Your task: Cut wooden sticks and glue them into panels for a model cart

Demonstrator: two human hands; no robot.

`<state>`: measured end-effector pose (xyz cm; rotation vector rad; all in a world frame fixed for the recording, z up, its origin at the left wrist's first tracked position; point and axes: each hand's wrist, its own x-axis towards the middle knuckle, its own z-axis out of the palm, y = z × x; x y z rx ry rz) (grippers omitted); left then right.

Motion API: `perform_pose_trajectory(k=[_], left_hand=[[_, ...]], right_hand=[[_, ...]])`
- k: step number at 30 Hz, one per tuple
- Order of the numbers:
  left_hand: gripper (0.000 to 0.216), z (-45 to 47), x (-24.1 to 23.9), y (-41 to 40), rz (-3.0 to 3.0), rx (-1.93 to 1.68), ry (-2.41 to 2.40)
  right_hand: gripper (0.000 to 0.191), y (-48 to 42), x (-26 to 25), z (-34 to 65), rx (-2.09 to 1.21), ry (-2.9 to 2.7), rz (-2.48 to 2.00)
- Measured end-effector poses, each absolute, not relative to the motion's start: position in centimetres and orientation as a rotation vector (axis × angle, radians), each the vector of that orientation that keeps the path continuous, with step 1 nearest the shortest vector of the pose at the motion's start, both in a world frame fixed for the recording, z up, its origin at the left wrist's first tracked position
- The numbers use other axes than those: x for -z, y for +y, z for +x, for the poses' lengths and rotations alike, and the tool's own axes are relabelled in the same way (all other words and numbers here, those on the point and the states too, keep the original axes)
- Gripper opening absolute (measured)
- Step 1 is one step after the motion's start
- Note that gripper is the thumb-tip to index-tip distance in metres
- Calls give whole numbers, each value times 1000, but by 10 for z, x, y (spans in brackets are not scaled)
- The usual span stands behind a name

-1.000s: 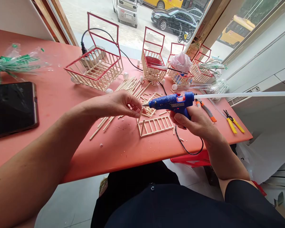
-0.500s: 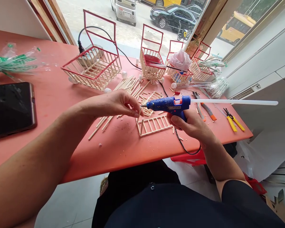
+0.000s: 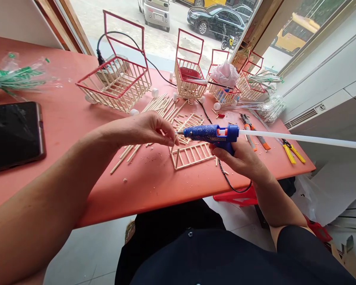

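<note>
My right hand (image 3: 235, 156) grips a blue hot glue gun (image 3: 209, 133), its nozzle pointing left. A long white glue stick (image 3: 299, 137) sticks out of the gun's back. My left hand (image 3: 157, 128) pinches a short wooden stick (image 3: 173, 142) between thumb and fingertips, close to the nozzle. Just below lies a ladder-like frame of wooden sticks (image 3: 195, 154), with a short stick (image 3: 177, 158) standing up at its left corner. Behind the nozzle is another small stick frame (image 3: 194, 118), partly covered by the gun. Loose wooden sticks (image 3: 160, 107) lie behind my left hand.
Several stick-built carts with red rims, such as the large one (image 3: 115, 85), line the back of the pink table (image 3: 136, 202). A phone (image 3: 14, 136) lies left, plastic bags (image 3: 17, 77) behind it. Yellow-handled pliers (image 3: 293, 152) and orange-handled cutters (image 3: 259, 138) lie right. A black cord (image 3: 231, 188) loops over the front edge.
The glue gun has turned slightly, so the glue stick's rear end now slopes lower and reaches further right. My left hand stays almost still, holding the short stick.
</note>
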<state>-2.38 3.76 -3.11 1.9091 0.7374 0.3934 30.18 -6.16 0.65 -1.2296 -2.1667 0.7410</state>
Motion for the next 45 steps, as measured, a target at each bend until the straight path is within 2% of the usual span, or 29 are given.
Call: perform_pose_trajectory(k=[5,12,30,45], left_hand=[[34,-24,32,39,1902,-390,711],[37,-24,35,39,1906,-402,722],[32,-21,31,37,1914,-405,730],[30,-21,35,40,1901,-444,659]], right_hand=[[25,-67,-8,300,-635,-2212,-1186],[36,-78,-10,302,-526,-2232,-1248],[21,-79,-17,299,-522,-2243,-1131],[27,-84,-13,300,-560,-2250,-1222]])
